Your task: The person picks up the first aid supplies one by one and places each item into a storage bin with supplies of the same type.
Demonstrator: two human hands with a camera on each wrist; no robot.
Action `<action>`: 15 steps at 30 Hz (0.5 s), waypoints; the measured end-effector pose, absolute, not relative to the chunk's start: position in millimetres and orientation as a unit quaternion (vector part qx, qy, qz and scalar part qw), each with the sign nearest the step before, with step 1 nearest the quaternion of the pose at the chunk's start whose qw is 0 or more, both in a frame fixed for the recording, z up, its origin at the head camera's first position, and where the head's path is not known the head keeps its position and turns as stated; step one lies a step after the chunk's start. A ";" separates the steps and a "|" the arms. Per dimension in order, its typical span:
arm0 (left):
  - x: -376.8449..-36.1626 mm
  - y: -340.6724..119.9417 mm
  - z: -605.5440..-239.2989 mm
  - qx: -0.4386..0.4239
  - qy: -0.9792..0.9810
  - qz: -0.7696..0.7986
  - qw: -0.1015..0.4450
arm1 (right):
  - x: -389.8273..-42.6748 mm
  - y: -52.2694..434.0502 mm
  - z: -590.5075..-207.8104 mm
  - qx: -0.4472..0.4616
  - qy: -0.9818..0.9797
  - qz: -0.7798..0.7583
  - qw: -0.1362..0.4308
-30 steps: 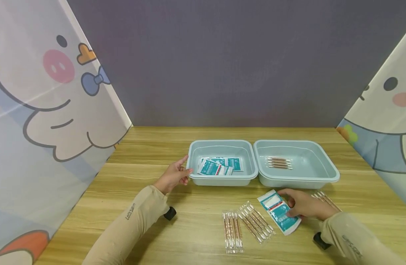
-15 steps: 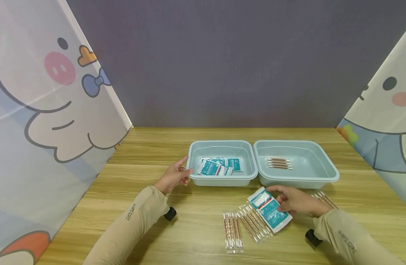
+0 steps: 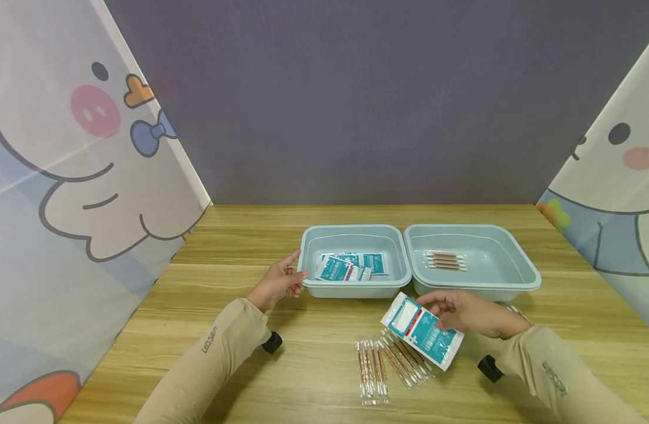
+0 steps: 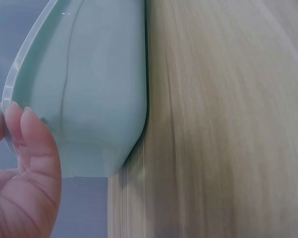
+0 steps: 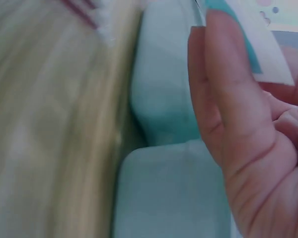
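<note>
I see my right hand [image 3: 470, 313] pinching a flat teal and white paper sachet [image 3: 421, 331] at its far edge, lifted a little above the wooden bench [image 3: 314, 365]. The long axis of the sachet runs from far-left to near-right, tilted. The pale green plastic tray on the left [image 3: 354, 287], which holds similar sachets, lies just beyond and to the left of this grip, so the right hand is the nearer one. My left hand [image 3: 278, 281] rests with relaxed fingers touching the left rim of that tray. Wrapped cotton swab packs [image 3: 390, 360] lie on the bench under the sachet.
</note>
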State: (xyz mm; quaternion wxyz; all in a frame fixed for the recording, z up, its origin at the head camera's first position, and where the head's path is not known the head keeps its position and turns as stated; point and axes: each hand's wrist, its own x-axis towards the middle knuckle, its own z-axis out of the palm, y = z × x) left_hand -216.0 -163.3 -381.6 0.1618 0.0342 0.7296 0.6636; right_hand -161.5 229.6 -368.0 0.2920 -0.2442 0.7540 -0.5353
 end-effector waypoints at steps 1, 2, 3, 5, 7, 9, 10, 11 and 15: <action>-216.0 -163.5 -381.7 0.035 0.729 0.664 0.162 | -162.2 228.1 -365.3 -0.246 0.758 -0.531 0.288; -216.0 -163.6 -381.7 0.034 0.728 0.665 0.162 | -163.3 226.6 -362.5 -0.246 0.759 -0.530 0.286; -216.0 -163.9 -381.8 0.034 0.728 0.665 0.162 | -164.4 224.6 -359.4 -0.246 0.764 -0.526 0.282; -216.1 -164.4 -382.0 0.034 0.728 0.666 0.162 | -167.2 220.1 -352.9 -0.245 0.774 -0.517 0.273; -216.1 -164.8 -382.2 0.033 0.728 0.666 0.162 | -170.9 215.0 -345.6 -0.240 0.785 -0.507 0.265; -216.1 -164.9 -382.4 0.031 0.728 0.665 0.162 | -175.8 209.5 -338.7 -0.232 0.791 -0.502 0.261; -216.0 -165.0 -382.3 0.031 0.728 0.665 0.162 | -179.0 206.9 -336.1 -0.230 0.794 -0.501 0.257; -215.8 -165.0 -382.3 0.031 0.728 0.665 0.162 | -182.5 204.0 -333.0 -0.225 0.796 -0.501 0.255; -215.9 -163.7 -381.8 0.028 0.729 0.664 0.162 | -197.8 193.1 -324.2 -0.197 0.797 -0.513 0.250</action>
